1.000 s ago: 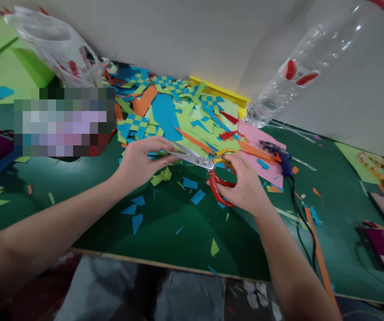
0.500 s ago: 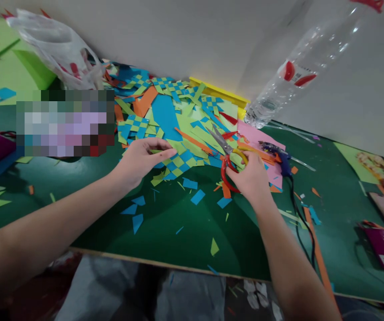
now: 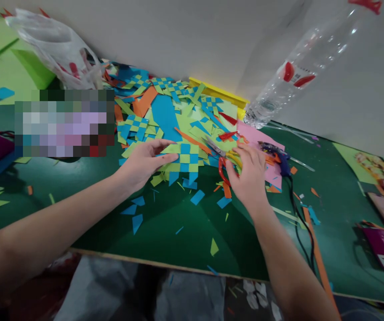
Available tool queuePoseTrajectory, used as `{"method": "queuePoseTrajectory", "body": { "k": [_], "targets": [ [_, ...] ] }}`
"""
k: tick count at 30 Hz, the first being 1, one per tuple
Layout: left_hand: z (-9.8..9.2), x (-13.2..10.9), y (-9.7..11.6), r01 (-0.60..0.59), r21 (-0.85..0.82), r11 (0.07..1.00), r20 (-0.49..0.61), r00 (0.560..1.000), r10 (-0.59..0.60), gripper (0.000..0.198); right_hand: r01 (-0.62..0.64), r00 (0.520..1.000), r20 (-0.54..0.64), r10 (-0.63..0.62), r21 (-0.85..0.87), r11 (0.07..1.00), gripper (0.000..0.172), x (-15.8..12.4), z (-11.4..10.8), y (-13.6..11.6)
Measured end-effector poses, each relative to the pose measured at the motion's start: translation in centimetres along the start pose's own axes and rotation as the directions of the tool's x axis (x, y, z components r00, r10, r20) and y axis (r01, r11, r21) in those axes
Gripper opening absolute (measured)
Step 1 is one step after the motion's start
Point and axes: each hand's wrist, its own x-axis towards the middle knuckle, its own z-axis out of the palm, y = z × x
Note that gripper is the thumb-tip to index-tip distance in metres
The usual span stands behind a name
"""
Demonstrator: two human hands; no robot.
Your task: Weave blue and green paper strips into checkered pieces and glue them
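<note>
My left hand [image 3: 145,162] pinches a woven blue-and-green checkered paper piece [image 3: 189,157] at its left edge, between thumb and fingers. The piece is raised over the paper pile, with loose strip ends along its lower side. My right hand [image 3: 250,176] is on the scissors [image 3: 222,153], which have one red and one yellow handle. Its thumb is at the red handle and its fingers lie by the yellow one. The blades point up and left, just right of the checkered piece. Part of the handles is hidden by the hand.
Behind my hands lie more woven pieces [image 3: 135,126] and loose strips. A glue gun [image 3: 280,161] with a black cord rests on pink paper [image 3: 259,136]. A clear plastic bottle [image 3: 299,67] leans at the wall. Paper scraps [image 3: 198,197] dot the green table [image 3: 192,240].
The checkered piece has been lifted and turned flatter towards me in my left hand. My right hand and the scissors have shifted slightly left and down, with the fingers straighter.
</note>
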Motion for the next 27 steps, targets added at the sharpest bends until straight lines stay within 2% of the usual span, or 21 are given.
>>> {"method": "queuePoseTrajectory", "body": {
  "k": [1, 2, 4, 6, 9, 11, 13, 20, 27],
  "targets": [
    [0.1, -0.1, -0.1, -0.010, 0.006, 1.000, 0.010, 1.000, 0.010, 0.040, -0.012, 0.999, 0.036, 0.006, 0.169, 0.986, 0.033, -0.2, -0.1, -0.7],
    [0.3, -0.1, -0.3, -0.016, 0.019, 1.000, 0.025, 1.000, 0.016, 0.038, -0.070, 0.992, 0.127, 0.028, 0.345, 0.936, 0.032, -0.5, 0.0, -1.4],
    [0.6, -0.3, -0.5, -0.018, 0.058, 0.998, 0.066, 0.998, 0.014, 0.037, -0.246, 0.942, 0.332, 0.050, 0.582, 0.775, 0.035, -1.1, 0.3, -2.5],
    [0.8, -0.6, -0.7, -0.018, 0.086, 0.996, 0.109, 0.994, 0.009, 0.037, -0.401, 0.877, 0.475, 0.069, 0.647, 0.649, 0.035, -1.7, 0.7, -3.2],
    [1.1, -0.9, -0.7, 0.000, 0.095, 0.996, 0.183, 0.983, -0.017, 0.036, -0.503, 0.817, 0.575, 0.050, 0.666, 0.551, 0.026, -1.8, 1.2, -3.4],
    [1.3, -1.1, -0.6, 0.006, 0.099, 0.995, 0.223, 0.974, -0.028, 0.036, -0.506, 0.818, 0.573, 0.055, 0.670, 0.544, 0.022, -1.7, 1.2, -3.2],
    [1.3, -1.2, -0.5, -0.009, 0.114, 0.993, 0.228, 0.974, -0.017, 0.036, -0.482, 0.841, 0.535, 0.082, 0.671, 0.563, 0.021, -1.4, 1.0, -3.0],
    [1.1, -1.2, 0.1, -0.137, 0.294, 0.946, 0.243, 0.968, 0.065, 0.032, -0.415, 0.884, 0.457, 0.097, 0.673, 0.612, 0.021, -0.9, 0.4, -2.8],
    [0.8, -0.8, 0.2, -0.116, 0.315, 0.942, 0.196, 0.979, 0.055, 0.027, -0.421, 0.888, 0.445, 0.114, 0.689, 0.591, 0.039, -0.8, 0.4, -2.6]
  ]
}}
